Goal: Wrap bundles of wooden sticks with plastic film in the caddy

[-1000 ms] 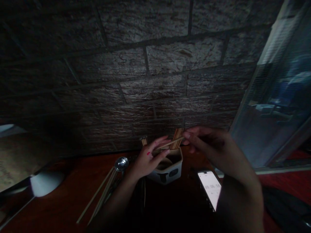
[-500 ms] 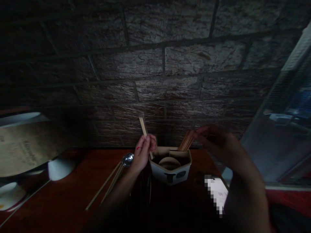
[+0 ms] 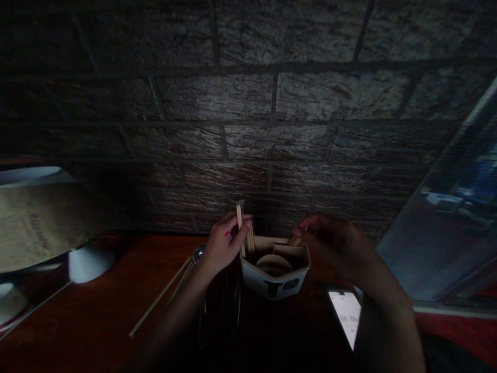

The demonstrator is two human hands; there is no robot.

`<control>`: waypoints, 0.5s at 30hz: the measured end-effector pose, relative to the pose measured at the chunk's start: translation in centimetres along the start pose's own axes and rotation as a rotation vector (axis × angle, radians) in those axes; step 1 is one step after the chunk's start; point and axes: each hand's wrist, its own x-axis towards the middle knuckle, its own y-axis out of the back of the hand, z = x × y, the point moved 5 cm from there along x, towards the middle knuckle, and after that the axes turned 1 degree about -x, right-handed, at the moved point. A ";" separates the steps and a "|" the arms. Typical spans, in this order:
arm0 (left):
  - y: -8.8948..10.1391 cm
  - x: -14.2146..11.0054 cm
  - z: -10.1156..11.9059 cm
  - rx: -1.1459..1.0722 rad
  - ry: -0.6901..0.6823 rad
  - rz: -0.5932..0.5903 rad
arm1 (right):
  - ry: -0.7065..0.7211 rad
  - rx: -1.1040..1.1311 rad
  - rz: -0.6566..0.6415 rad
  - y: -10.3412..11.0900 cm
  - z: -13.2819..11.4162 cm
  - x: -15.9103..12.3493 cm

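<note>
My left hand (image 3: 225,246) is closed around pale wooden chopsticks (image 3: 239,217) in a clear wrapper. They stand nearly upright at the left side of a white divided holder (image 3: 272,287). More pale sticks (image 3: 250,238) stand behind them in that side. At the holder's back right, my right hand (image 3: 334,243) has its thumb and fingertips closed on the tops of brown chopsticks (image 3: 295,240), whose lower parts are inside a compartment. A round tan object (image 3: 274,263) rests in the middle of the holder.
A lit phone (image 3: 345,313) lies right of the holder. Left of my hand are a metal strainer (image 3: 199,253) and long light sticks (image 3: 159,299). A printed lampshade-like object (image 3: 39,223) and a white cone-shaped piece (image 3: 89,265) stand far left. A brick wall (image 3: 248,140) rises behind.
My left hand has lowered the wrapped chopsticks toward the holder's left side and turned them more upright. My right hand has moved left and down onto the brown chopsticks, which now show less above the rim.
</note>
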 end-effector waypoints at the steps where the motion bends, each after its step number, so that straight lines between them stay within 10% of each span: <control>1: 0.4 0.2 -0.1 0.050 -0.001 -0.014 | 0.006 -0.007 -0.022 -0.9 -0.1 0.4; 9: 0.7 1.1 -3.6 0.141 0.127 -0.134 | -0.001 -0.075 -0.095 -8.5 2.5 3.2; 15: -0.1 0.9 -4.6 -0.068 0.131 -0.249 | -0.083 -0.102 -0.092 -9.0 3.3 3.7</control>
